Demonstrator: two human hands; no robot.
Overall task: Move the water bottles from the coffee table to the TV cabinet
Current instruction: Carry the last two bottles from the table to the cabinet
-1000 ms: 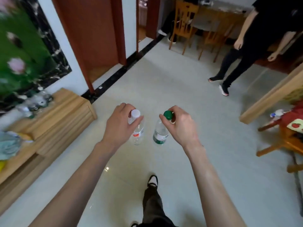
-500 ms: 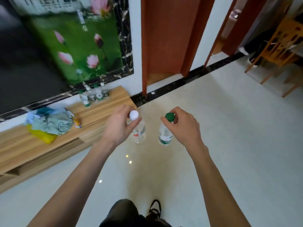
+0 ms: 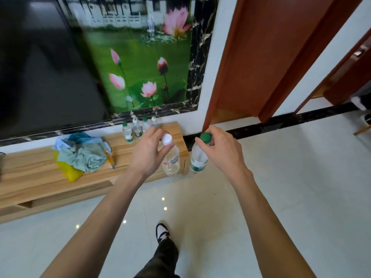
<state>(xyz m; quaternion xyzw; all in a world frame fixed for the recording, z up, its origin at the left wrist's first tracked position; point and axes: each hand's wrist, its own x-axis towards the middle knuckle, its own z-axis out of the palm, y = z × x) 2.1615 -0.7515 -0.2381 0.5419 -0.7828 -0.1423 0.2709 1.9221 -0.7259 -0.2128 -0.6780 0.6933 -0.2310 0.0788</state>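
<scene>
My left hand (image 3: pixel 147 153) grips a clear white-capped bottle (image 3: pixel 171 160) by its neck, hanging upright in front of the right end of the wooden TV cabinet (image 3: pixel 30 173). My right hand (image 3: pixel 221 151) holds a green-capped bottle (image 3: pixel 197 159) by its cap, just right of the cabinet's corner, over the floor. Several small water bottles (image 3: pixel 138 129) stand in a row at the back right of the cabinet top, by the wall. The coffee table is out of view.
A heap of teal and yellow cloth (image 3: pixel 80 153) lies mid-cabinet. A dark TV (image 3: pixel 44 67) and a lotus picture (image 3: pixel 140 63) fill the wall. A brown door (image 3: pixel 267 57) stands to the right. My leg and shoe (image 3: pixel 162 233) are on the tiled floor.
I have turned left and stepped closer to the cabinet. Both held bottles now hang at its right end; the chairs and the other person have left the view.
</scene>
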